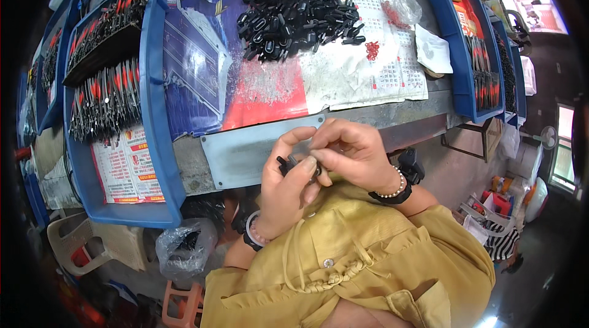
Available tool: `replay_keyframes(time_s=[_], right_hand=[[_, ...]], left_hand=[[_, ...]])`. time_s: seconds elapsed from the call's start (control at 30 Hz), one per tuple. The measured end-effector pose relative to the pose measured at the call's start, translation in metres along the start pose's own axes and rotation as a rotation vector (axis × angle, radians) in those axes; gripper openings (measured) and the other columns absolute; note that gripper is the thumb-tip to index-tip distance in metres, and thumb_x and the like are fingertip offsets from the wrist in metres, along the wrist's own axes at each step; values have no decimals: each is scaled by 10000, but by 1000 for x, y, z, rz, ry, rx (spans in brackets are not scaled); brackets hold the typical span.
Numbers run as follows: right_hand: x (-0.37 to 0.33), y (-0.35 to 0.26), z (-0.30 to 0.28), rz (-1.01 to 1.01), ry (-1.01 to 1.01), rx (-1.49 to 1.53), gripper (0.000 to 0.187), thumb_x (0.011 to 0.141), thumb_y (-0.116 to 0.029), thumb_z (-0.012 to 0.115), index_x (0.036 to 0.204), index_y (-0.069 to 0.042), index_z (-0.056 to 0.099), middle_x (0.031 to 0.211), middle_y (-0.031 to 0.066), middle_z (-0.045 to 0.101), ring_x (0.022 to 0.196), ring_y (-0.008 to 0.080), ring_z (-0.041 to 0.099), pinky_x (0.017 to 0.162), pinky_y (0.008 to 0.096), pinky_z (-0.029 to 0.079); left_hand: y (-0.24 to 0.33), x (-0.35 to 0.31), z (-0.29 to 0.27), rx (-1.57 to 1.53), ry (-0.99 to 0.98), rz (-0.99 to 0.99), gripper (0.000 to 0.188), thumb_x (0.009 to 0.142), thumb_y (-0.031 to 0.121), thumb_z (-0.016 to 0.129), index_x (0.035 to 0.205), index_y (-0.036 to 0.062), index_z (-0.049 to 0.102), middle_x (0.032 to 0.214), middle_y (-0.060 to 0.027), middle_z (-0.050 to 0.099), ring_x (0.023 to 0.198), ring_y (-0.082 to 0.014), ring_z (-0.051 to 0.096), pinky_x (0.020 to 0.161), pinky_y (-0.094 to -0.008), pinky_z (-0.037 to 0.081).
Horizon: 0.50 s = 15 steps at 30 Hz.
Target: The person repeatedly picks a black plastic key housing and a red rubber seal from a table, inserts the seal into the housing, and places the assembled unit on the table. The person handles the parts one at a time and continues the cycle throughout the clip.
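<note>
My left hand [288, 171] is closed around a few small black parts [284, 165], held in front of my body just past the table's near edge. My right hand [351, 151] meets it there, thumb and index finger pinched together beside the left fingers. Whatever sits in that pinch is too small or hidden to make out. Beyond both hands, a large heap of small black oblong parts [300, 18] lies on printed sheets. A little pile of tiny red pieces [372, 50] rests to the right of the heap.
At the left, a blue tray [161, 162] holds rows of thin black pieces with red bits; another blue tray [443, 27] stands right. A clear bag [405, 9] and a white packet [433, 50] lie on the table. A light metal plate [239, 151] covers the near edge.
</note>
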State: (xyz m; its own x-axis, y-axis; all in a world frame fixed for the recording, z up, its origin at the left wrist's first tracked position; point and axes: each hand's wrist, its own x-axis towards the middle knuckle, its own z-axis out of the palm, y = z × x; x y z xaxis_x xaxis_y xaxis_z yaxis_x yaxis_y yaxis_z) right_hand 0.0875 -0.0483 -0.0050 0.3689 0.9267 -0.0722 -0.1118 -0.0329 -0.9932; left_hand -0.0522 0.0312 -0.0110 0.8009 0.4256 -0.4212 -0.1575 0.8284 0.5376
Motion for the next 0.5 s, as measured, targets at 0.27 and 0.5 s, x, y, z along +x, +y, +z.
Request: replay_keyframes(time_s=[0.27,0.5], right_hand=[[56,-10,-62,-271,323,-979,96,825,-39,600,915,-8,617,851,117,644,752,274,631,667,342,499],[96,11,-97,-267,123,-1687,145,686,47,550,806,-34,541,807,121,584,822,280,592,705,377,483]], left_hand=[[3,-3,-18,-129,12,-93,385,932,221,513,1239,-5,457,741,-94,628,447,-64,411,416,-176,311],[1,1,-33,-486,-24,-250,251,956,236,481,1156,86,504,999,-110,636,640,-112,550,477,-205,409]])
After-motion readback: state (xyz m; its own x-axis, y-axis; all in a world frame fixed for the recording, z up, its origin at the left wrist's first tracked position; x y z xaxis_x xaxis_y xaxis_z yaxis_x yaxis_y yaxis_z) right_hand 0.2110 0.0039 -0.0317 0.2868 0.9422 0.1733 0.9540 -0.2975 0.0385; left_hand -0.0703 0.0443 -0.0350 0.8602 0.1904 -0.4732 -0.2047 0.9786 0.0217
